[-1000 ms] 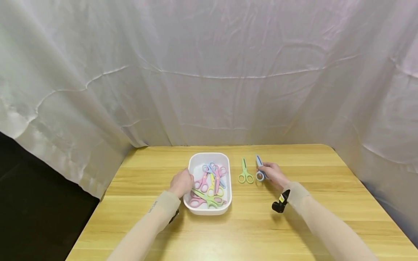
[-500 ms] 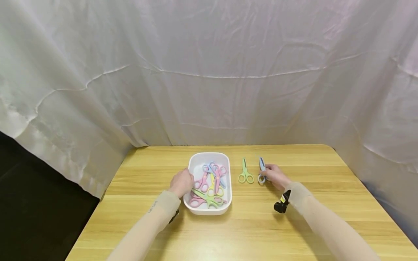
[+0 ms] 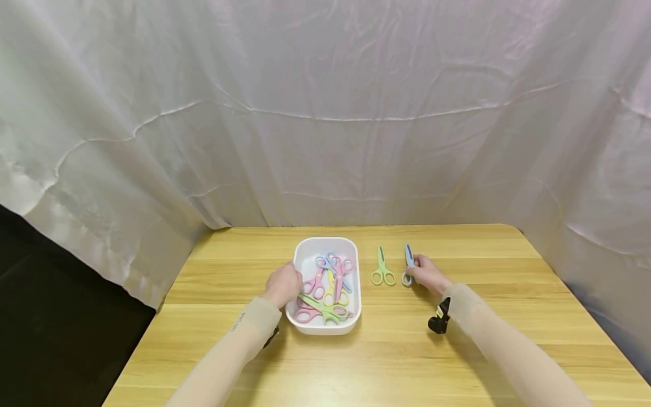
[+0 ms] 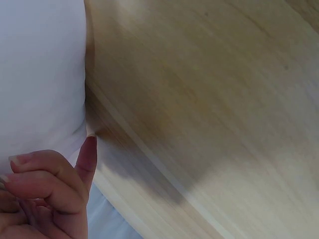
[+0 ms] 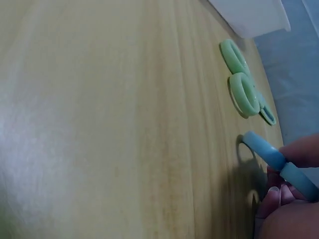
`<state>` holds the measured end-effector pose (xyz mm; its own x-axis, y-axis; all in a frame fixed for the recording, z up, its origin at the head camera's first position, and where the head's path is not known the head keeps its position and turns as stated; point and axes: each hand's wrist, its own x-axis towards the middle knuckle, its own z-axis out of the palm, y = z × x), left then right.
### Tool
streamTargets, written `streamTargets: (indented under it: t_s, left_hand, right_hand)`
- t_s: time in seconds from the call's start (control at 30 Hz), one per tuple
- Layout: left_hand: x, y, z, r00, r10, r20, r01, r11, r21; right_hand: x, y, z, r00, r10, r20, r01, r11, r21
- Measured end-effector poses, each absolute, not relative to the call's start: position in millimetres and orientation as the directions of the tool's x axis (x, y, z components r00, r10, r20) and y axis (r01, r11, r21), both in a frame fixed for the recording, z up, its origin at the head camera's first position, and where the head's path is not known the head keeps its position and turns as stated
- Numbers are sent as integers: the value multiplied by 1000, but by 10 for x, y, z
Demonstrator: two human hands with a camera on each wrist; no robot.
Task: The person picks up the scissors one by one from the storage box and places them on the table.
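Note:
At the left wall of a white plastic box (image 3: 357, 271), my left hand (image 3: 283, 285) grips the rim. Its fingers (image 4: 50, 179) lie curled against the outer wall in the left wrist view. Inside the box are several scissors in pink, yellow, blue and green, among them green scissors (image 3: 321, 308) on top. My right hand (image 3: 428, 273) pinches a pair of blue scissors (image 3: 409, 257) near the handle, blades pointing away from me. In the right wrist view, its handle loops (image 5: 266, 149) stand edge-on over the table. Green scissors (image 3: 381, 265) lie flat just left of the blue pair.
The wooden table (image 3: 386, 362) ends at a grey curtain (image 3: 325, 169) behind the box and scissors. Curtain also hangs along both sides. A dark area (image 3: 61, 316) lies beyond the table's left edge.
The right hand has shifted the blue scissors slightly to the right and turned them nearly straight, roughly parallel to the green pair. The left hand and box have stayed in place.

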<state>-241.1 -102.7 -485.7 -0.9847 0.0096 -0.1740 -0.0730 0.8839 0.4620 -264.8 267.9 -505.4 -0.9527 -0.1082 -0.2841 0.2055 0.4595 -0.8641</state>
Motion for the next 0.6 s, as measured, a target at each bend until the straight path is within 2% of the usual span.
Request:
streamTargets:
  t_s: [0.13,0.33,0.6]
  left_hand:
    - [-2412,-1019,-4866,-984,5,-179,-80,885,459]
    - [-2406,-1016,-4876,-983,6,-182,-80,882,464]
    - [-2401,-1027,-4861,-983,7,-182,-79,885,459]
  right_hand:
    - [-2633,2673,-5049,-950,-112,-290,200,495,-845]
    - [-2621,2711,-5045,-957,-141,-252,125,583,-803]
    - [-2618,2727,-5057,-966,-156,-208,66,626,-777]
